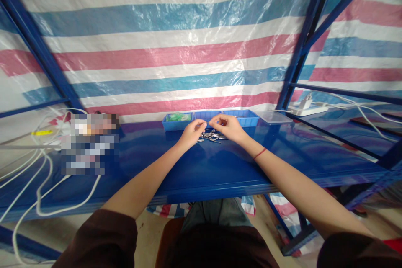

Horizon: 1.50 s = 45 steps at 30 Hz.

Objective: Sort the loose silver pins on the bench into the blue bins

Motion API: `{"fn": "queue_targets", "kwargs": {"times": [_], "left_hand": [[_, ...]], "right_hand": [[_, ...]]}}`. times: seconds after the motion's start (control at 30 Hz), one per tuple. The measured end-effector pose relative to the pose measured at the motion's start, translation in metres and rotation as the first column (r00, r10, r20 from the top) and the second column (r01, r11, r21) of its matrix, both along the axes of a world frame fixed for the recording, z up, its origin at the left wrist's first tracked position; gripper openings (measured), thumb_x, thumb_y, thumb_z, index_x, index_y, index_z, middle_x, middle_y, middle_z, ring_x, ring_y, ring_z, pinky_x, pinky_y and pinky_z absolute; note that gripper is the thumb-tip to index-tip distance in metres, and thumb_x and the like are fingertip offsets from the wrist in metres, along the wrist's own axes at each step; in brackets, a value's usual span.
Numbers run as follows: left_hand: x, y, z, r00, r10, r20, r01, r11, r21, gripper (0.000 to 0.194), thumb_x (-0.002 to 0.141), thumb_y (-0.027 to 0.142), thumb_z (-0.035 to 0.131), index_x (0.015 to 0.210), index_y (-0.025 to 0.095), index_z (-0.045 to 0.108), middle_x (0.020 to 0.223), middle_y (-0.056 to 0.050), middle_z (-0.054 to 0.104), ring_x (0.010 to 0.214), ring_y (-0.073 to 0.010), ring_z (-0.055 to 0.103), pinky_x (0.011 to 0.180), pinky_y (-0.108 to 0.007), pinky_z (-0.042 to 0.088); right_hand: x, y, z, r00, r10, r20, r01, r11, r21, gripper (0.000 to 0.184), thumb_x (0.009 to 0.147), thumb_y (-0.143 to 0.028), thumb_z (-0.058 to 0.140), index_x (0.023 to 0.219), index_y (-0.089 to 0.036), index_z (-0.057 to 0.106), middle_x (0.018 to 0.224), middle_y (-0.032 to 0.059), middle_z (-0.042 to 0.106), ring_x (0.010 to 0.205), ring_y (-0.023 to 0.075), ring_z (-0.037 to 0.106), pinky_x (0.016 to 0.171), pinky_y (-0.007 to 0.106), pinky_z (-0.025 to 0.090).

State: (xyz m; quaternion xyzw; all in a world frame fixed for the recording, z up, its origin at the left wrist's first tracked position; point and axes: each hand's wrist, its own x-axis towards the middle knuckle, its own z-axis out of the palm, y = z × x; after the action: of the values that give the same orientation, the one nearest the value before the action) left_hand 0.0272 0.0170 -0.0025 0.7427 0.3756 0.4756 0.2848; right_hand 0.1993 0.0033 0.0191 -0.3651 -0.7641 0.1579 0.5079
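Both arms reach forward over a blue metal shelf (204, 167). My left hand (192, 132) and my right hand (228, 126) meet above a small heap of silvery metal parts (211, 136). The fingers of each hand are pinched together, and their tips almost touch. What they pinch is too small to make out. A thin red band circles my right wrist. Just behind the hands stand three blue trays: the left tray (176, 120) holds green pieces, the middle tray (205, 114) and the right tray (244, 117) show little inside.
A clear plastic lid or box (276, 117) lies right of the trays. White cables (40, 188) loop over the shelf's left end beside a blurred patch. A white power strip (306, 109) sits at the right. Blue frame posts rise on both sides; a striped tarp hangs behind.
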Motion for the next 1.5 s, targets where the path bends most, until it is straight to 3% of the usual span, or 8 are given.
{"fn": "queue_targets", "kwargs": {"times": [0.2,0.33,0.47,0.67,0.87,1.17,1.37,1.5], "left_hand": [[-0.005,-0.007,0.004,0.932,0.156,-0.327,-0.092,0.975,0.203,0.03,0.084,0.034,0.046,0.108,0.017,0.053,0.091,-0.004,0.061,0.068,-0.0123,0.057,0.071,-0.027,0.046],[-0.014,-0.01,0.011,0.779,0.198,-0.595,0.016,0.943,0.334,0.025,0.085,0.032,0.042,0.086,0.019,0.063,0.084,-0.004,0.059,0.076,-0.0154,0.057,0.075,-0.028,0.044],[-0.02,-0.011,0.016,0.685,0.188,-0.703,0.012,0.963,0.269,0.024,0.08,0.034,0.047,0.082,0.019,0.066,0.083,-0.004,0.06,0.074,-0.0161,0.057,0.07,-0.026,0.044],[-0.027,-0.003,0.013,0.632,0.067,-0.772,0.117,0.977,0.18,0.02,0.071,0.024,0.053,0.083,0.021,0.069,0.082,-0.005,0.063,0.075,-0.0171,0.059,0.07,-0.023,0.044],[-0.024,0.001,0.009,0.753,0.008,-0.658,0.139,0.975,0.172,0.011,0.069,0.018,0.056,0.067,0.02,0.066,0.074,-0.003,0.065,0.072,-0.0176,0.06,0.074,-0.024,0.044],[-0.016,-0.001,0.004,0.663,0.111,-0.74,0.112,0.963,0.245,0.015,0.07,0.013,0.051,0.066,0.018,0.064,0.067,-0.005,0.063,0.072,-0.02,0.059,0.069,-0.026,0.044],[-0.015,-0.006,0.004,0.724,0.089,-0.684,0.082,0.974,0.213,0.019,0.07,0.01,0.051,0.079,0.02,0.065,0.069,-0.002,0.063,0.071,-0.0172,0.06,0.074,-0.025,0.046],[-0.011,-0.007,0.0,0.778,0.116,-0.617,0.037,0.973,0.229,0.025,0.075,0.012,0.049,0.092,0.018,0.065,0.091,-0.007,0.067,0.087,-0.0208,0.062,0.085,-0.032,0.045]], "right_hand": [[0.025,0.015,0.005,0.969,-0.249,-0.009,0.248,0.96,0.129,0.023,0.078,-0.036,0.053,0.079,-0.016,0.063,0.075,0.0047,0.064,0.062,0.0134,0.055,0.062,0.027,0.044],[0.068,0.037,-0.001,0.803,-0.593,0.063,0.576,0.798,0.177,0.022,0.08,-0.036,0.051,0.087,-0.018,0.063,0.082,0.0077,0.065,0.069,0.0188,0.056,0.068,0.032,0.042],[0.089,0.044,-0.006,0.7,-0.708,0.093,0.696,0.705,0.136,0.031,0.08,-0.039,0.051,0.1,-0.017,0.059,0.088,0.0116,0.062,0.077,0.0225,0.054,0.069,0.035,0.039],[0.067,0.036,0.001,0.805,-0.585,0.104,0.57,0.81,0.139,0.031,0.082,-0.035,0.048,0.104,-0.015,0.056,0.08,0.0086,0.063,0.064,0.0168,0.053,0.066,0.03,0.039],[0.041,0.022,0.002,0.91,-0.352,0.219,0.334,0.935,0.116,0.028,0.08,-0.03,0.049,0.104,-0.017,0.055,0.077,0.0055,0.063,0.06,0.0161,0.054,0.064,0.03,0.041],[0.016,0.007,0.0,0.93,-0.14,0.341,0.131,0.99,0.05,0.026,0.079,-0.026,0.049,0.103,-0.016,0.056,0.073,0.0031,0.062,0.059,0.0143,0.054,0.061,0.027,0.041],[0.014,0.007,-0.002,0.925,-0.084,0.371,0.084,0.996,0.016,0.026,0.079,-0.025,0.05,0.101,-0.015,0.057,0.071,0.0023,0.062,0.058,0.0136,0.053,0.06,0.026,0.04],[0.014,0.008,-0.003,0.925,-0.051,0.377,0.06,0.998,-0.013,0.022,0.079,-0.026,0.049,0.094,-0.015,0.061,0.065,0.0012,0.061,0.056,0.0129,0.052,0.058,0.025,0.039]]}}
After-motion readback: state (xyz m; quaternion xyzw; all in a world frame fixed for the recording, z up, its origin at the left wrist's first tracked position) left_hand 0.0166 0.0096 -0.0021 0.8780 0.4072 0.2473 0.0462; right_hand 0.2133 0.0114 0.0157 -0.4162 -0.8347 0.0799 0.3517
